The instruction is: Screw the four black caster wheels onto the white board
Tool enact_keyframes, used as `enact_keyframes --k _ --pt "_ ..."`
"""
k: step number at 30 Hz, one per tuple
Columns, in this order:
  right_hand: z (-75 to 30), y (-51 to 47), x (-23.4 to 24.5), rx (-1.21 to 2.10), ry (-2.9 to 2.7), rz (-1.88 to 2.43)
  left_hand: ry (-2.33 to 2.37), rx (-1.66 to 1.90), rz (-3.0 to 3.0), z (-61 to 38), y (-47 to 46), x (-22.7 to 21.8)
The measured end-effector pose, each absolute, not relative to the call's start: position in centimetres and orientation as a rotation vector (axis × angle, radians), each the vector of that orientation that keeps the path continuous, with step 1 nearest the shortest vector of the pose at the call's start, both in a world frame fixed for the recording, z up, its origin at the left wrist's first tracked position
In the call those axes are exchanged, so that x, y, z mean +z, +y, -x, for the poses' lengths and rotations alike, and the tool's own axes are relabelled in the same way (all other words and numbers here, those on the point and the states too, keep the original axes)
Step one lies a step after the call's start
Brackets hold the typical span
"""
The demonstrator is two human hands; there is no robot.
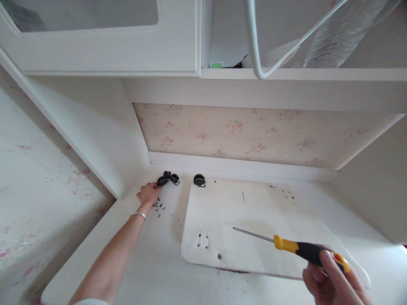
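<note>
My right hand (333,271) is wrapped round the yellow and black handle of a screwdriver (288,245). Its shaft points left, above a white board (254,220) with rounded corners. Far to the left, my left hand (150,192) reaches the cluster of black caster wheels (168,178), its fingers closed at the nearest one; the fingertips are partly hidden. Another caster wheel (199,180) sits at the board's back left corner. Beside my left hand lie several small dark screws (159,206). Screw holes (202,241) mark the board's front left corner.
The board lies on a white desk top (159,254). A white side panel (95,127) rises at the left, and an upper shelf (286,74) runs overhead. A white cable (254,42) hangs in a loop from it. Floral wallpaper (222,131) covers the back wall.
</note>
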State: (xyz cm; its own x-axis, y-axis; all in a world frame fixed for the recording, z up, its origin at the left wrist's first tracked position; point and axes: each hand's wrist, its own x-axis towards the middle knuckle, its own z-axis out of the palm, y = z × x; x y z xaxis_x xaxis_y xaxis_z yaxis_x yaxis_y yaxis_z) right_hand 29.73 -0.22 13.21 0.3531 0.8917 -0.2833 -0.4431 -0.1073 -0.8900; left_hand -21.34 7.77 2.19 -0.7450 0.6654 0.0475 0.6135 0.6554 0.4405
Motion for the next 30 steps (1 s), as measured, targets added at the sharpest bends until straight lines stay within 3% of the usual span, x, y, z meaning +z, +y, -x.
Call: enact_keyframes --k 7,16,30 --pt "-27.3 -0.2 13.0 1.229 -0.544 1.185 2.603 1.044 -1.093 18.6 3.5 4.8" --pt "-24.7 -0.9 13.4 1.240 -0.642 1.129 2.299 1.302 -1.358 3.7 -5.0 8.2" --pt "-24.4 -1.4 12.2 1.204 -0.897 1.222 2.396 0.870 -1.656 -2.7 -6.3 9.5"
